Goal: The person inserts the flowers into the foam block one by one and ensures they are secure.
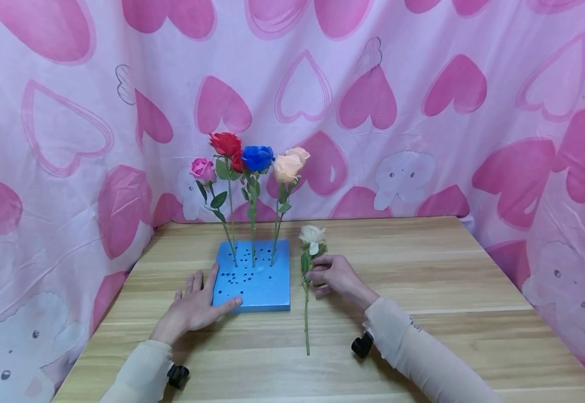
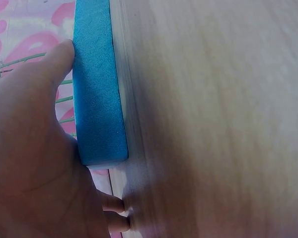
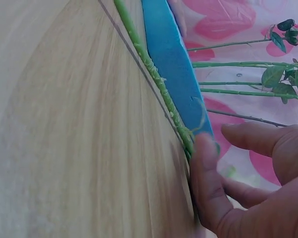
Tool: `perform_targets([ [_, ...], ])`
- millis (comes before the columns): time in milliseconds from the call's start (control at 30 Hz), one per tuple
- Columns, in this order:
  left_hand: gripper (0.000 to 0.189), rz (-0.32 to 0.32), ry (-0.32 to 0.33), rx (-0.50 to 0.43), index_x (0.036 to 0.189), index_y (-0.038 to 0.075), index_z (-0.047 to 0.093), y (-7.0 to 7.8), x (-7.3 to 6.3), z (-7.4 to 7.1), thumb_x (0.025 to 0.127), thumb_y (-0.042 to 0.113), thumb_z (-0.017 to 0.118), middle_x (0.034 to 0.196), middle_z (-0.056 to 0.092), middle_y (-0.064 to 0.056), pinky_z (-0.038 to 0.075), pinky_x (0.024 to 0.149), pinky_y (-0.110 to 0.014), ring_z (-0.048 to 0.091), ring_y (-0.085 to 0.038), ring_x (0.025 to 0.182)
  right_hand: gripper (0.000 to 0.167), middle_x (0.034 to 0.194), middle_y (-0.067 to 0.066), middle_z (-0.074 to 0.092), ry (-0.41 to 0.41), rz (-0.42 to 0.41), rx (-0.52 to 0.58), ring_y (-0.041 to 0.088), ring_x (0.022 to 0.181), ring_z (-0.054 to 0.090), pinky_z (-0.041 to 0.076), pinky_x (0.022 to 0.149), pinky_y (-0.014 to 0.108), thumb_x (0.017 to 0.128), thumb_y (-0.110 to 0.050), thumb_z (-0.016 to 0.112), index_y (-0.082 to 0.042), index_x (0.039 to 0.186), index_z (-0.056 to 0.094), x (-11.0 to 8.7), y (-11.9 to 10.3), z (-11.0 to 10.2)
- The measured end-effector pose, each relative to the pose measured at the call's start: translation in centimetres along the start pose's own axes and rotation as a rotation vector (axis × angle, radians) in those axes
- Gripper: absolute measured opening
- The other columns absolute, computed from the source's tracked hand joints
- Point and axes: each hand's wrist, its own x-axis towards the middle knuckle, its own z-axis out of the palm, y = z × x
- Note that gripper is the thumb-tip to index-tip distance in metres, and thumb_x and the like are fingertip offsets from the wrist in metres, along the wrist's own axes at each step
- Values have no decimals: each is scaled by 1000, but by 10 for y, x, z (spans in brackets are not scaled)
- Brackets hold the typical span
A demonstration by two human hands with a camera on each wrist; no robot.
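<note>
A blue foam block [image 1: 277,291], its top dotted with holes, lies on the table. My left hand [image 1: 194,305] rests on its near left corner, thumb across the top and fingers spread along the left side. A white rose [image 1: 313,238] with a green stem [image 3: 156,79] lies right of the block. My right hand [image 1: 340,280] is at its leafy upper stem; in the right wrist view the thumb overlaps the stem, with a gap between thumb and forefinger. Standing in the block are a pink rose [image 1: 202,169], red roses [image 1: 225,144], a blue rose [image 1: 258,158] and peach roses [image 1: 288,168].
The wooden table [image 1: 423,268] extends to both sides of the block. A pink and white curtain [image 1: 302,84] with hearts hangs behind and at the sides. Small black cameras [image 1: 362,345] are worn at both wrists.
</note>
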Motion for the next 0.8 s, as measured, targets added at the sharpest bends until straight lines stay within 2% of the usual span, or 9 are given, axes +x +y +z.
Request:
perform_targets([
  [267,125,4,4,7,180,10,1,0,1,0,97,88,55,177,4,-45,9,124,-89,2,-67,163,64,103,24,79,-13,51,-38,22,74,79,69,67,37,103,-3,79,13,158,49,-1,0,-5],
  [433,126,2,5,2,180,10,2,-1,1,0,97,87,56,177,3,-45,7,124,-89,2,-67,163,66,94,23,78,35,63,-74,22,66,77,68,62,38,98,-1,84,9,155,53,0,2,-2],
  [633,126,-1,-1,6,180,11,0,-1,1,1,97,89,54,178,2,-44,6,125,-88,1,-66,164,73,81,16,76,119,30,-261,21,60,74,67,56,38,88,-4,94,3,151,58,-1,1,10],
  [800,126,-2,-3,5,180,11,1,-1,2,0,97,89,53,178,1,-43,5,125,-88,0,-66,164,83,73,12,75,155,7,-407,21,54,72,64,52,37,82,-9,100,1,153,57,-2,-4,19],
])
